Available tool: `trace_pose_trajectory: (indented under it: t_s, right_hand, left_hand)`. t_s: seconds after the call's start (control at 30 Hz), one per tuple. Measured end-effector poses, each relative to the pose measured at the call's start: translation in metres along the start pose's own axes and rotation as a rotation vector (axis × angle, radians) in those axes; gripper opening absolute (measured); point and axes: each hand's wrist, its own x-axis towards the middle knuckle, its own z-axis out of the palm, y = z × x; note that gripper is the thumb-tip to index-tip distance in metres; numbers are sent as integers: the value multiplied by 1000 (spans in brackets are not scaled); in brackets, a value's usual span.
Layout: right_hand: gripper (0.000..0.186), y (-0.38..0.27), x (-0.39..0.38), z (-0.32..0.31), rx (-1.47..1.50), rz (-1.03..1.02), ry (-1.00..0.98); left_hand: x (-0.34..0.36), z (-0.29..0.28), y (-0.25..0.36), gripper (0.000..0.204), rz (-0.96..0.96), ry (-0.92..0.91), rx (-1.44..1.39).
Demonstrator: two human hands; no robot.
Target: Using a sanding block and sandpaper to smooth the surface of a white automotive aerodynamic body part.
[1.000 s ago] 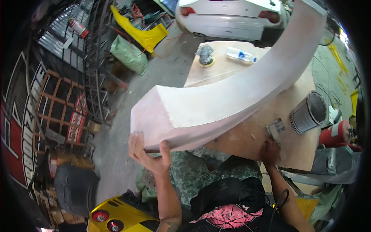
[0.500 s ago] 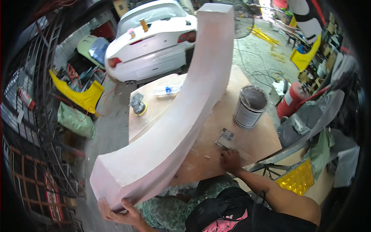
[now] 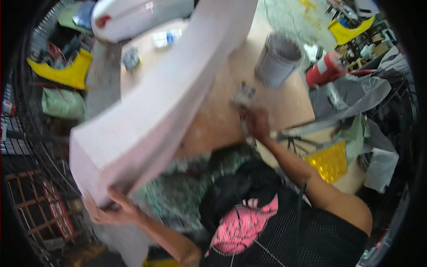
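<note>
A long, curved, white-pink body part (image 3: 147, 107) lies diagonally over the wooden work table (image 3: 284, 107); its angular end juts toward me past the table's edge. My left hand (image 3: 113, 207) grips that end from below, thumb on the side face. My right hand (image 3: 255, 122) is at the table's near edge, its blurred fingers closed on the handle of a putty knife (image 3: 243, 95) with a smudged blade. Right of the body part stand a dented grey can (image 3: 278, 58) and, beyond it, a plastic bottle (image 3: 165, 39) and a sander (image 3: 131, 60) lie on its left.
A white car (image 3: 120, 20) is behind the table. Yellow panels (image 3: 75, 71) and a green sack (image 3: 62, 102) sit at the left, beside metal racks. A red cylinder (image 3: 322, 69), grey sheeting (image 3: 342, 95) and a yellow textured panel (image 3: 327, 160) are at the right.
The view has swung and tilted, shifting the scene up and left. My right fingers have moved onto the putty knife's handle. My left hand still grips the body part's end.
</note>
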Motion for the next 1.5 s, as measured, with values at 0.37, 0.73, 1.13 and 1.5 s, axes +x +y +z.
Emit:
trace_pose_trajectory:
  t_s: [0.37,0.73,1.13,1.5]
  right_hand:
    - [64,-1,21,-43,-103,133,-8]
    - [68,23,78,-2,23,94,-389]
    - [38,-185,13,-74,1618,624,-946]
    - [64,-235,24,-93,1796,704,-1415]
  left_hand:
    - [8,-11,10,65,-137,-123,-106]
    - [-24,-77,29,57,-369,-88,-294]
    - [-81,-97,118,23,-1156,-589,-1076]
    - [-58,-62,121,31,-610,-585,-846]
